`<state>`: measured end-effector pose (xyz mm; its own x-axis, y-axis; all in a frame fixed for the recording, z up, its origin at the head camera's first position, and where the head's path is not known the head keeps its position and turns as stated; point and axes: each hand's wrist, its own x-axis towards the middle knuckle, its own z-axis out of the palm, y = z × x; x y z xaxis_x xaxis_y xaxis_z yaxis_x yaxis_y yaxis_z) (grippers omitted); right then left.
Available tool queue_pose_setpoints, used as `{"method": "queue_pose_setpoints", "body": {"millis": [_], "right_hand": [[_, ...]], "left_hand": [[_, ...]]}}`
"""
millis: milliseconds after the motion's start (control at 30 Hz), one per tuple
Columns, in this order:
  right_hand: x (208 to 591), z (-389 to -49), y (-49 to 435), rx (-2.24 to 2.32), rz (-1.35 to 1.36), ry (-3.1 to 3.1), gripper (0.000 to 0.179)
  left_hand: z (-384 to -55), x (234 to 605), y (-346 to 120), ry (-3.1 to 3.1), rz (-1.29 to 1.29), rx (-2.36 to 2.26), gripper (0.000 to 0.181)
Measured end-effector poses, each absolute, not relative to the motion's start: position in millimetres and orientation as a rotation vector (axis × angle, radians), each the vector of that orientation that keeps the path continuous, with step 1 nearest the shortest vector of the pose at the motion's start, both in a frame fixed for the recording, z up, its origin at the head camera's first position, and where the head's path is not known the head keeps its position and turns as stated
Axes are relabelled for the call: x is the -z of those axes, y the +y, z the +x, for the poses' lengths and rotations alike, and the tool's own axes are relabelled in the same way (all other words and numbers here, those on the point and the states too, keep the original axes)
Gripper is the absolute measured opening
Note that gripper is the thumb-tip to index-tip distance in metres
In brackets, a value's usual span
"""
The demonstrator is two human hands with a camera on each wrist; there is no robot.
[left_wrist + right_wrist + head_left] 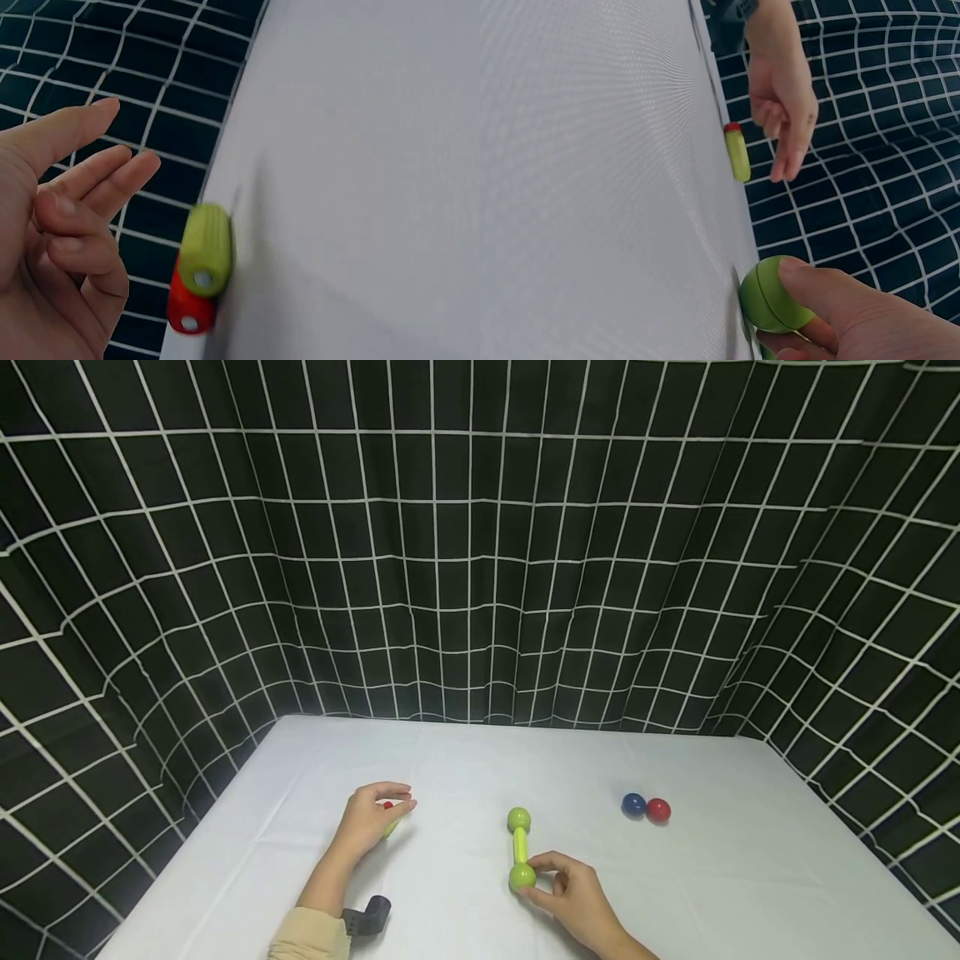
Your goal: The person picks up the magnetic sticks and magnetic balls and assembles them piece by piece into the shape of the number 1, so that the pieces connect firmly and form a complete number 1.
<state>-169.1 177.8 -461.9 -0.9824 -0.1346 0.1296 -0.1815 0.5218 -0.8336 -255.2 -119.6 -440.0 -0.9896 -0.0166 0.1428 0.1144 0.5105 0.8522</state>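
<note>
My right hand (573, 897) pinches a green ball (522, 877) between thumb and fingers, low over the white table. From that ball a yellow-green rod (521, 846) runs away from me to a second green ball (518, 819), the three in one line. My left hand (367, 817) hovers over a yellow-green rod (206, 247) and a red rod (187, 304) that lie side by side. In the left wrist view its fingers stand apart from both rods and hold nothing. From the head, that hand partly hides them.
To the right, a blue ball (633, 805) and a red ball (658, 811) sit side by side on the white tablecloth (750, 877). A black curtain with a white grid (480, 568) surrounds the far side and both flanks. A dark device (367, 917) is strapped at the left wrist.
</note>
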Motion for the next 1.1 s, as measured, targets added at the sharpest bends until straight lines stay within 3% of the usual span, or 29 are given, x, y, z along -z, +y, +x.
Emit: {"method": "queue_pose_setpoints", "body": {"millis": [400,1100], "right_hand": [[461.5,-168.9,178.3,-1.492,0.289,-2.702,0.036],[461.9,-168.8,178.9,-1.474,0.306,-2.699,0.035]], "left_hand": [[-254.1,442.9,-140.2,-2.733,-0.031,1.232,0.023],[-251.9,450.8,-134.2,-2.86,-0.145,1.049,0.018]]}}
